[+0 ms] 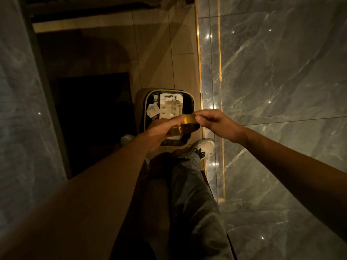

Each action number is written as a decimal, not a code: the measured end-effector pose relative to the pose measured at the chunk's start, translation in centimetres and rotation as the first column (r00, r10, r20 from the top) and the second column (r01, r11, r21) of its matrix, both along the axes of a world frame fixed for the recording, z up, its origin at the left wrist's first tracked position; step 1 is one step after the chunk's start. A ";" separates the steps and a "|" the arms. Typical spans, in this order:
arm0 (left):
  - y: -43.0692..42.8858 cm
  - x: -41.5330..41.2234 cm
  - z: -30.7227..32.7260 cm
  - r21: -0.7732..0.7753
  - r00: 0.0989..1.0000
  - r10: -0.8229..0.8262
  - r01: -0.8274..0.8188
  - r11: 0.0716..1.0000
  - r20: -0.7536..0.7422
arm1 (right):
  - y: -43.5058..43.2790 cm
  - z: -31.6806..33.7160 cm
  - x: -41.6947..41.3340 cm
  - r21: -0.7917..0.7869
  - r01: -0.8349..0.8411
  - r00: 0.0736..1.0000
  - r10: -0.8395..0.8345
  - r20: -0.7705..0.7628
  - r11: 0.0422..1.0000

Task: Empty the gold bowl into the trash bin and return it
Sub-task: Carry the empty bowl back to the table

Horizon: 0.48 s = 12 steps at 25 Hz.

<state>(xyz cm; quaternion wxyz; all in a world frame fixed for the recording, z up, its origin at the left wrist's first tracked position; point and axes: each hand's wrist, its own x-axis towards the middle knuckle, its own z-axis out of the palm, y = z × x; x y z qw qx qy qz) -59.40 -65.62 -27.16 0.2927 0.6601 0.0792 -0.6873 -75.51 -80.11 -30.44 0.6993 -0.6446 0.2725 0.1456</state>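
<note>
Holding the gold bowl (pixel 185 126) between both hands, we grip its left side with our left hand (pixel 161 133) and pinch its right rim with our right hand (pixel 216 121). It hangs tipped, directly above the open trash bin (pixel 148 102), whose rim frames scraps of paper (pixel 170 106) inside. Just right of the bin runs a lit gold strip along the marble wall (pixel 272 81); our shoe (pixel 203 146) stands at the bin's near edge. Tiled floor (pixel 154 53) lies open beyond.
</note>
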 end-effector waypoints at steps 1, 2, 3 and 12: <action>-0.3 0.2 0.4 0.000 0.998 0.036 -0.036 0.999 -0.059 | 0.0 0.4 0.2 0.053 0.043 0.999 -0.042 -0.029 0.998; -0.5 0.4 0.7 0.018 0.994 0.061 -0.060 0.998 -0.088 | 0.0 0.8 0.4 0.092 0.089 0.994 -0.083 -0.070 0.992; -0.8 0.5 0.8 0.044 0.992 0.082 -0.078 0.996 -0.095 | -0.1 1.0 0.5 0.120 0.132 0.986 -0.118 -0.115 0.984; -2.2 0.1 2.3 0.068 0.977 0.196 -0.202 0.977 0.085 | -0.8 2.4 0.9 0.207 0.370 0.900 -0.294 -0.322 0.906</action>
